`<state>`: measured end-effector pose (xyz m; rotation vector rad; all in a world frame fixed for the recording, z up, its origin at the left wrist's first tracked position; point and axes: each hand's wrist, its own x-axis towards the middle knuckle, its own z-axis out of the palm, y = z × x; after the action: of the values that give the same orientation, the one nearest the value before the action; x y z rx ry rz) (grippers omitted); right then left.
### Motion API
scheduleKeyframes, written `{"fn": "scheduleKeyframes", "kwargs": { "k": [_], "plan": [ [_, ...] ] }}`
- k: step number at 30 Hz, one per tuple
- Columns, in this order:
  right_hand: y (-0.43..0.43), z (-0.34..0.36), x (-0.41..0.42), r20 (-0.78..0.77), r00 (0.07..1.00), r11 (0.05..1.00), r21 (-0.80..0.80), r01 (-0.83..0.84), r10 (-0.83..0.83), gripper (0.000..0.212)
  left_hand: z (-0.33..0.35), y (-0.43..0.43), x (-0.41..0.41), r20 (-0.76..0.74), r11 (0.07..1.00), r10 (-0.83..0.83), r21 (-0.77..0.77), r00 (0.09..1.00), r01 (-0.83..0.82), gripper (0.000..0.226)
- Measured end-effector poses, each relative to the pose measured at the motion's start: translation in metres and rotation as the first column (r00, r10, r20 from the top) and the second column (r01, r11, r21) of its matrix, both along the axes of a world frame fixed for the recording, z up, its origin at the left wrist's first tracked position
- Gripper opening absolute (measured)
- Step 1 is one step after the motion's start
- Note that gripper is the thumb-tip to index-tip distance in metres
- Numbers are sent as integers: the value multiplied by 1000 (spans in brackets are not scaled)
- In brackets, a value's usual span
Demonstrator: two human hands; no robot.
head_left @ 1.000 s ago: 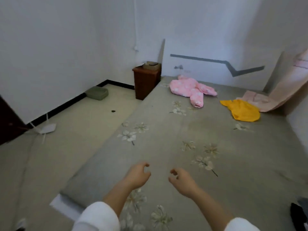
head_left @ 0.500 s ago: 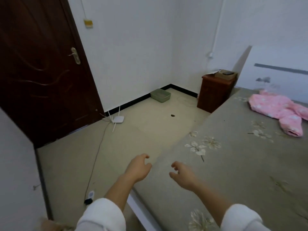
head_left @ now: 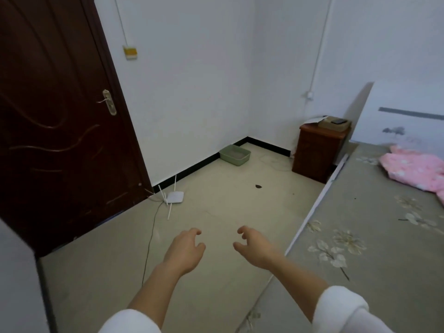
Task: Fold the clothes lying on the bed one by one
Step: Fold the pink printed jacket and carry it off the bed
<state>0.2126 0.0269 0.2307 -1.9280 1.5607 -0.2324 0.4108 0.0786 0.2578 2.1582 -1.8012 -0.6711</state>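
My left hand (head_left: 185,250) and my right hand (head_left: 255,248) hover side by side over the floor, left of the bed, fingers loosely curled and apart, holding nothing. The bed (head_left: 374,267) with its grey flowered sheet fills the right side. A pink garment with white spots (head_left: 418,169) lies crumpled at the bed's far end, cut off by the right edge of the view. The other clothes on the bed are out of view.
A dark wooden door (head_left: 55,131) stands at the left. On the floor lie a white router (head_left: 175,197) with its cable and a green tray (head_left: 235,155) in the corner. A brown nightstand (head_left: 318,151) stands beside the bed's head.
My view has swung left, away from the bed toward the door and floor. The yellow garment has left the view. Both hands keep the same empty, curled pose.
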Motion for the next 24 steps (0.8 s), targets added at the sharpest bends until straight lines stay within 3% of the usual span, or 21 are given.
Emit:
{"fn": "scheduleKeyframes", "kwargs": {
  "k": [11,18,24],
  "plan": [
    [-195,-21,61,43,964,964,-20,265,-264,51,-12,-235,74,18,983,-178,-39,984,179,47],
    [-281,-17,48,-70,914,914,-98,393,-401,52,-13,-363,60,31,937,-349,9,937,349,48],
    [-350,-25,27,-69,830,833,-57,550,-553,55,-19,-471,22,40,850,-525,65,850,522,49]
  ]
}}
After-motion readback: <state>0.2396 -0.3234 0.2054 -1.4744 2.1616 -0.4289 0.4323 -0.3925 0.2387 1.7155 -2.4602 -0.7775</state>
